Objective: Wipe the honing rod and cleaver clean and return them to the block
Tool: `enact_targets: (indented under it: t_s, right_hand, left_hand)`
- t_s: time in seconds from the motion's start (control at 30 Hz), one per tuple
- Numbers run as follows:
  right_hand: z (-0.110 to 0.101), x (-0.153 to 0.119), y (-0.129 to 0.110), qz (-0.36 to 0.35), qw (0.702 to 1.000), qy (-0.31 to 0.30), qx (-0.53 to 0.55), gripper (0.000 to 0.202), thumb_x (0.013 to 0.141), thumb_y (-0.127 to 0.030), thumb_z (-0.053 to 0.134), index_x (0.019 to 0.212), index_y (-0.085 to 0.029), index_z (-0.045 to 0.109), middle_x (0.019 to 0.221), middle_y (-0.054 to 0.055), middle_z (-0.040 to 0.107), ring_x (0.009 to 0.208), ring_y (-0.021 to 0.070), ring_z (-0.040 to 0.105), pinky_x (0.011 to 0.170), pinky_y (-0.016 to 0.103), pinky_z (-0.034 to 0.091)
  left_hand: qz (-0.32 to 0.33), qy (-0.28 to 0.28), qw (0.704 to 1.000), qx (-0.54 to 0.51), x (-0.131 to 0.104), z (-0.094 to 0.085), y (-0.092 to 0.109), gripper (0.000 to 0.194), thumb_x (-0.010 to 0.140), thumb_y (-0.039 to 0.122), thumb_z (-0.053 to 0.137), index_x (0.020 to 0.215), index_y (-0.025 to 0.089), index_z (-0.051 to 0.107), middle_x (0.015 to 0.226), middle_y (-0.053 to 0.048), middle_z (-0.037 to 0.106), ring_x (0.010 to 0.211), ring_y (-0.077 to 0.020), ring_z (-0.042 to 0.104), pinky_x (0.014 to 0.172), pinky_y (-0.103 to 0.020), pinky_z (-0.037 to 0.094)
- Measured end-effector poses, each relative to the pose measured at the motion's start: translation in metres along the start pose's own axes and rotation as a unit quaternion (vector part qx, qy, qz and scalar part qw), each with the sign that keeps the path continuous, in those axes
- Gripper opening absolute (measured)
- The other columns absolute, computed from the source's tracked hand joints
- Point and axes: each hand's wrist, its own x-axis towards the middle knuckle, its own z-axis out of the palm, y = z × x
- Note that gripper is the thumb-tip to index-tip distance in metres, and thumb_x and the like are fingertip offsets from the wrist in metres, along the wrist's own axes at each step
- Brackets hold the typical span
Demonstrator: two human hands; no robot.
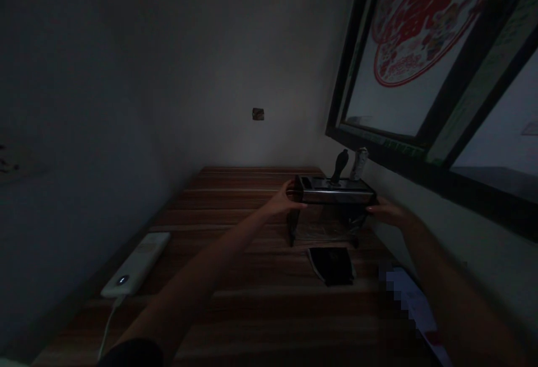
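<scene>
So, the boxy device (338,196) sits on the desk (252,305), left hand (281,202) and right hand (387,213) clamping fingers on opposite ends, I'd guess for steadiness; black pouch (334,266) lies just in front of it.

No legible text: red decal (414,56), green print (406,149) on window frame (337,98), lit display (122,280) on white device (143,256) unreadable.

white power bank (140,260) with cable (108,322) on wooden table (235,288), red round decoration (414,47) on the window (378,109)
</scene>
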Motion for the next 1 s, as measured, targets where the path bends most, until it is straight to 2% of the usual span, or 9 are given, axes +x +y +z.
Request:
enact_targets:
  t_s: [0.1, 0.2, 0.37, 0.5, 0.7, 0.8, 1.0]
  right_hand:
    - [0.002, 0.000, -0.002, -0.013, 1.000, 0.000, -0.010, 0.053, 0.053, -0.031, 0.074, 0.103, -0.025, 0.058, 0.114, 0.006, 0.061, 0.108, 0.0289, 0.053, 0.095, 0.043, 0.040]
    - [0.007, 0.001, -0.010, -0.020, 0.999, 0.029, -0.019, 0.048, 0.053, -0.035, 0.075, 0.098, -0.026, 0.061, 0.110, 0.006, 0.063, 0.105, 0.0295, 0.055, 0.094, 0.043, 0.041]
    - [0.025, 0.010, -0.034, -0.059, 0.998, 0.031, -0.022, 0.047, 0.053, -0.037, 0.076, 0.096, -0.025, 0.061, 0.108, 0.004, 0.064, 0.103, 0.0280, 0.057, 0.096, 0.043, 0.039]
    - [0.053, 0.020, -0.061, -0.108, 0.993, 0.031, -0.045, 0.054, 0.052, -0.037, 0.078, 0.101, -0.023, 0.060, 0.108, 0.005, 0.064, 0.106, 0.0276, 0.054, 0.098, 0.043, 0.036]
    - [0.122, 0.036, -0.096, -0.161, 0.985, -0.013, -0.061, 0.057, 0.055, -0.036, 0.076, 0.108, -0.022, 0.058, 0.114, 0.005, 0.061, 0.108, 0.0266, 0.052, 0.097, 0.042, 0.037]
    - [0.157, 0.046, -0.106, -0.179, 0.981, -0.016, -0.066, 0.057, 0.057, -0.033, 0.076, 0.110, -0.023, 0.057, 0.115, 0.004, 0.060, 0.109, 0.0259, 0.052, 0.097, 0.041, 0.037]
    - [0.219, 0.073, -0.113, -0.203, 0.977, -0.038, -0.045, 0.057, 0.057, -0.029, 0.075, 0.110, -0.023, 0.056, 0.110, 0.003, 0.062, 0.102, 0.0233, 0.056, 0.096, 0.042, 0.038]
  left_hand:
    - [0.006, 0.005, 1.000, -0.010, -0.001, 0.000, 0.000, 0.095, 0.043, 0.020, 0.083, 0.125, 0.017, 0.036, 0.124, -0.016, 0.048, 0.113, -0.0252, 0.048, 0.097, -0.043, 0.035]
    - [0.012, 0.002, 1.000, -0.019, -0.003, -0.003, 0.004, 0.096, 0.044, 0.022, 0.082, 0.127, 0.018, 0.035, 0.128, -0.018, 0.044, 0.111, -0.0262, 0.049, 0.093, -0.043, 0.040]
    - [0.031, 0.001, 0.999, -0.013, -0.011, -0.023, 0.023, 0.092, 0.048, 0.020, 0.081, 0.129, 0.020, 0.035, 0.130, -0.016, 0.044, 0.117, -0.0272, 0.044, 0.094, -0.044, 0.040]
    - [0.046, 0.000, 0.999, -0.004, -0.023, -0.057, 0.048, 0.086, 0.051, 0.017, 0.079, 0.127, 0.022, 0.038, 0.133, -0.013, 0.042, 0.119, -0.0258, 0.043, 0.099, -0.042, 0.035]
    - [0.067, -0.004, 0.997, 0.045, -0.050, -0.122, 0.082, 0.086, 0.055, 0.022, 0.076, 0.131, 0.019, 0.035, 0.135, -0.013, 0.040, 0.122, -0.0270, 0.039, 0.101, -0.041, 0.032]
    - [0.078, 0.012, 0.994, 0.073, -0.069, -0.153, 0.095, 0.081, 0.060, 0.026, 0.072, 0.131, 0.021, 0.035, 0.136, -0.010, 0.040, 0.122, -0.0273, 0.040, 0.100, -0.040, 0.033]
    - [0.048, 0.031, 0.993, 0.105, -0.106, -0.201, 0.115, 0.080, 0.056, 0.026, 0.075, 0.128, 0.019, 0.041, 0.130, -0.009, 0.047, 0.122, -0.0299, 0.039, 0.101, -0.040, 0.032]
